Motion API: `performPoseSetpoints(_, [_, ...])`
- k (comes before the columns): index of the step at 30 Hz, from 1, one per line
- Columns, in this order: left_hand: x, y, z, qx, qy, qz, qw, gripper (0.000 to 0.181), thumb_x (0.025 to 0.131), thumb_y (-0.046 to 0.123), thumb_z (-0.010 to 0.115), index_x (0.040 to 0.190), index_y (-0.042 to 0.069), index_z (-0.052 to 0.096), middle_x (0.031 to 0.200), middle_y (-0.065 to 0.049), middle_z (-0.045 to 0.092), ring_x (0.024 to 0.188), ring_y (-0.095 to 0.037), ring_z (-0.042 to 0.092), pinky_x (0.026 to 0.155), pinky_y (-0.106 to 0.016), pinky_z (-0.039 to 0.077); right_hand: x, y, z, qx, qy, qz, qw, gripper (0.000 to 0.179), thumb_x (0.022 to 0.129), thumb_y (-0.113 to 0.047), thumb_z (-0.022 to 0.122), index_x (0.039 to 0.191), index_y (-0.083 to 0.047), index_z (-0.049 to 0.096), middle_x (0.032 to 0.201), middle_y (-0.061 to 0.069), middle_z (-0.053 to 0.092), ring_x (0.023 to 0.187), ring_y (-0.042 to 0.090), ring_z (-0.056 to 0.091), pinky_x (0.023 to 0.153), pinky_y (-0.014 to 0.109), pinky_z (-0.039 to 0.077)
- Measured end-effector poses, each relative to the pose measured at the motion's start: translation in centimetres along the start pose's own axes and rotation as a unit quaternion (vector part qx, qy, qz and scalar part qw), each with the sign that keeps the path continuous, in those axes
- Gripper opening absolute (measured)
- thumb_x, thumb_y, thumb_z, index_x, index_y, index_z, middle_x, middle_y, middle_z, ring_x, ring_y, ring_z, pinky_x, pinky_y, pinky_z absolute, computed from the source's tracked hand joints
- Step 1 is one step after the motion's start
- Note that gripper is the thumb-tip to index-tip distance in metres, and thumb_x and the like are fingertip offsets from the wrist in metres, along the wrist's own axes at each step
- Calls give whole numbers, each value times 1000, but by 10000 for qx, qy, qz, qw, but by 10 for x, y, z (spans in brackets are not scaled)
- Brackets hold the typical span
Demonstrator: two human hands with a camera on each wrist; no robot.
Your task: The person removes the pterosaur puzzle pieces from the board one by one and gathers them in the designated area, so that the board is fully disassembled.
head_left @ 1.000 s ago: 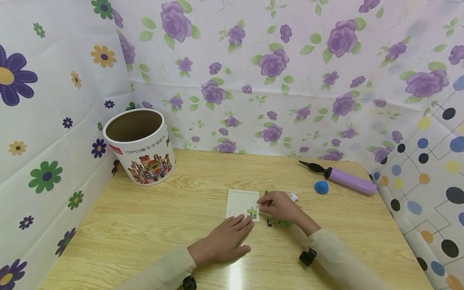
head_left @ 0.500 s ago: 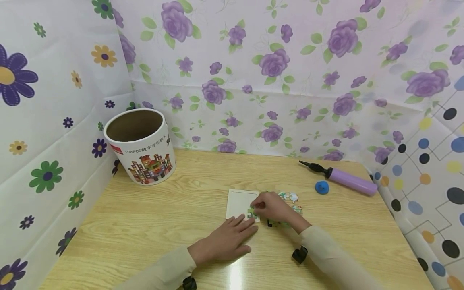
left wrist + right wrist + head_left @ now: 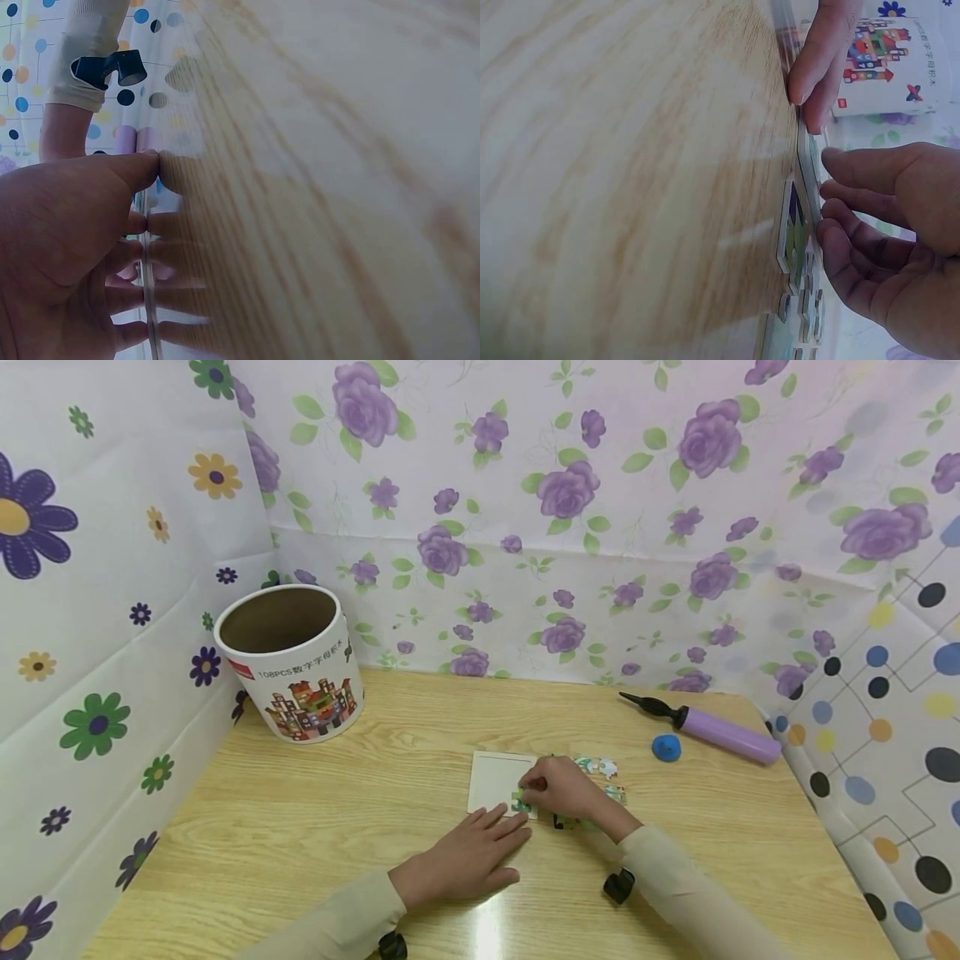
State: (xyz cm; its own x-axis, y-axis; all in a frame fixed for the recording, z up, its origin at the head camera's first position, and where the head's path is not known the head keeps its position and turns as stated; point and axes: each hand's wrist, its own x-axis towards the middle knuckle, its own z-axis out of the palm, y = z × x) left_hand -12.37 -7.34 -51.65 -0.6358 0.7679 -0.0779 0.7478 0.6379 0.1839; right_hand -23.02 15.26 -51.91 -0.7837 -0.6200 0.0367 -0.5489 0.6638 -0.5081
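A pale square puzzle tray (image 3: pixel 491 777) lies on the table, with green jigsaw puzzle pieces (image 3: pixel 520 800) in its lower right corner. My left hand (image 3: pixel 468 856) lies flat, fingers spread, with its fingertips on the tray's near edge. Over the tray's right side, my right hand (image 3: pixel 562 787) bends its thumb and fingers down at a puzzle piece, most of which the fingertips hide. In the right wrist view the right fingertips (image 3: pixel 829 159) are right at the tray's surface. Several loose puzzle pieces (image 3: pixel 606 767) lie right of the tray, partly under the right hand.
A white bucket (image 3: pixel 315 693) with printed building blocks stands at the back left. A small blue object (image 3: pixel 666 747) and a purple hand pump (image 3: pixel 727 735) lie at the back right. Flowered and dotted cloths (image 3: pixel 480 527) enclose the wooden table (image 3: pixel 337 810).
My right hand has moved left from the tray's right edge to over the pieces in its corner, uncovering some loose pieces. Over the last half second it stays almost still, as does my left hand.
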Motion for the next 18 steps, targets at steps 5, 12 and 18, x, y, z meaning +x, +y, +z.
performPoseSetpoints(5, [0, 1, 0, -6, 72, 35, 10000, 61, 109, 46, 43, 160, 13, 36, 167, -4, 30, 153, -33, 28, 119, -52, 31, 0, -2, -2, 24, -67, 8, 10000, 16, 89, -19, 81, 103, -12, 82, 94, -4, 73, 81, 6, 64, 71, 27, 54])
performPoseSetpoints(12, [-1, 1, 0, -85, 60, 43, 9999, 62, 109, 45, 44, 160, 13, 36, 168, -5, 29, 153, -34, 27, 119, -53, 31, 1, -3, -3, 327, -103, 268, 9991, 11, 89, -18, 81, 97, -18, 73, 85, -10, 67, 76, 5, 61, 70, 29, 53])
performPoseSetpoints(18, [-1, -1, 1, -159, 61, 14, 9999, 63, 109, 46, 43, 161, 12, 35, 168, -8, 26, 154, -33, 25, 120, -53, 29, -3, 0, -4, 641, 63, 289, 9975, 10, 93, -15, 76, 97, -19, 68, 86, -11, 69, 79, 3, 64, 72, 28, 55])
